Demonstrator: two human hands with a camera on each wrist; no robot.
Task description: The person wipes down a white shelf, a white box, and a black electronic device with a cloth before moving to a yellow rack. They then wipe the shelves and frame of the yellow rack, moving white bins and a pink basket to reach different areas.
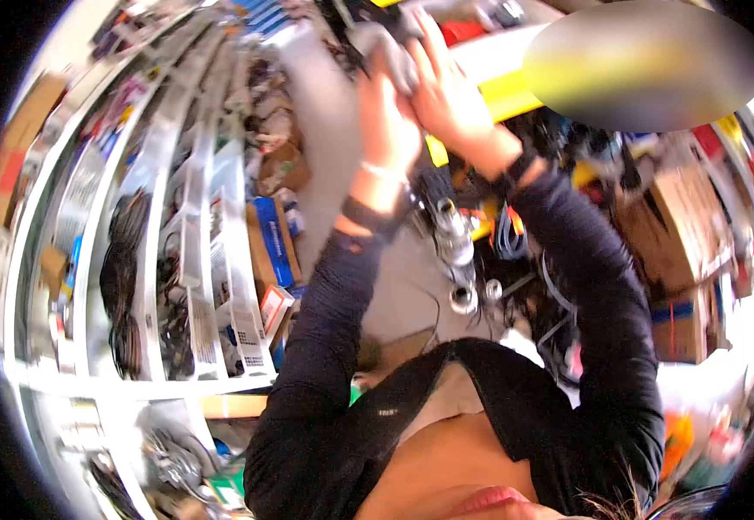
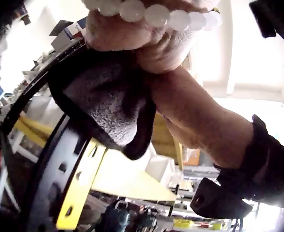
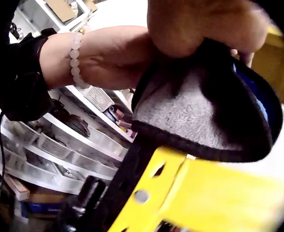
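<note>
A grey cloth [image 1: 385,54] with dark edging is bunched between two hands at the top of the head view. My left hand [image 1: 391,121], wearing a pale bead bracelet, grips it from the left. From the other side my right hand [image 1: 450,100] holds it, the hands close together. Seen from the left wrist, the cloth [image 2: 108,106] hangs in folds below the left hand [image 2: 127,31]. In the right wrist view the cloth [image 3: 185,116] droops beneath the right hand [image 3: 200,24], showing a blue patch inside a fold. The cloth hides most fingertips.
Just below the cloth runs a yellow perforated beam [image 3: 151,188] beside a black post [image 2: 50,169]. Shelves of white bins [image 1: 212,217] line the left. Cardboard boxes [image 1: 676,225] stand on the right, and cables and metal parts [image 1: 455,234] lie below the arms.
</note>
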